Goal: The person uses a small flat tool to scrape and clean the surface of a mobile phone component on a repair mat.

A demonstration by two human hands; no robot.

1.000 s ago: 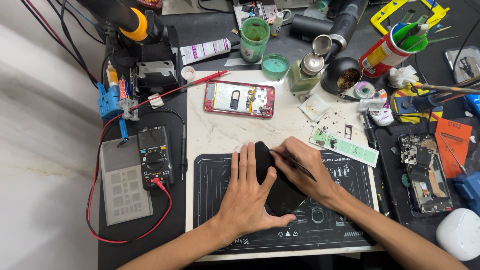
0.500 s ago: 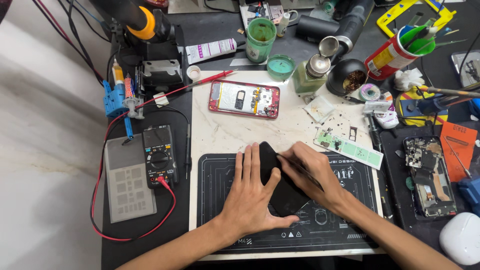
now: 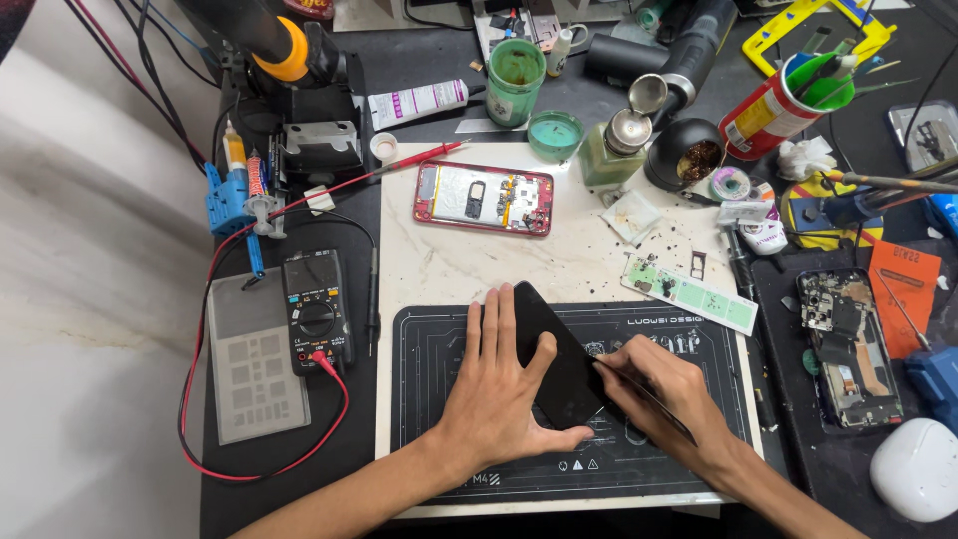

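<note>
A black phone panel (image 3: 555, 361) lies slanted on the dark work mat (image 3: 429, 339). My left hand (image 3: 496, 391) rests flat on the mat, its fingers and thumb bracing the panel's left edge. My right hand (image 3: 667, 394) holds a thin metal tool (image 3: 639, 389) like a pen, its tip touching the panel's right edge. Further back on the white board lies an opened red phone (image 3: 483, 198) with its insides showing.
A multimeter (image 3: 315, 311) with red and black leads and a grey stencil plate (image 3: 251, 371) sit to the left. Bottles, a green cup (image 3: 516, 68), a solder-wick reel, a green strip (image 3: 691, 291) with small screws and another dismantled phone (image 3: 848, 344) crowd the back and right.
The view has shifted slightly. My right hand slid a little down the panel's right edge with the tool; my left hand stays pressed against the panel.
</note>
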